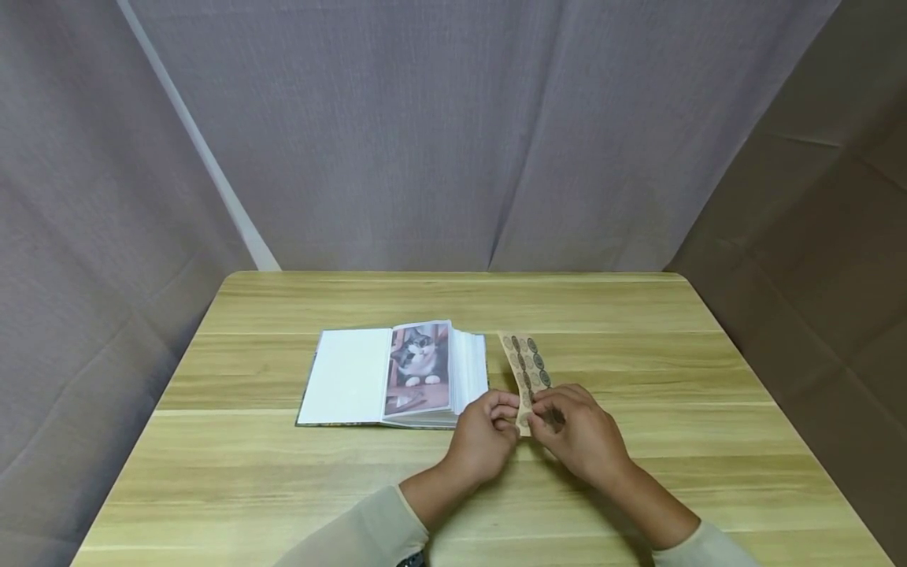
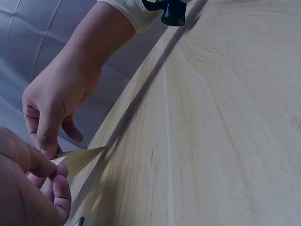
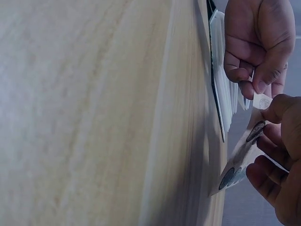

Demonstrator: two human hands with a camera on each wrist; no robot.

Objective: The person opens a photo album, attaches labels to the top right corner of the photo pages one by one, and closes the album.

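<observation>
A tan sheet of round stickers [image 1: 523, 362], several printed dark, slants up and away between my two hands, just right of an open photo album [image 1: 345, 374]. My left hand [image 1: 485, 433] pinches the near left edge of this sheet, fingers curled under and thumb on top. With thumb and fingertips, my right hand [image 1: 584, 433] pinches its near right corner, close to a round sticker. In the right wrist view, the sheet [image 3: 242, 153] hangs bent below the left thumb, and the right hand [image 3: 288, 146] covers part of it.
The album lies left of my hands, its white inside cover folded out and a cat photo [image 1: 418, 366] showing on its page stack. Under everything is a wood-grain table [image 1: 283, 488]. Grey curtains [image 1: 397, 142] stand behind and at the sides.
</observation>
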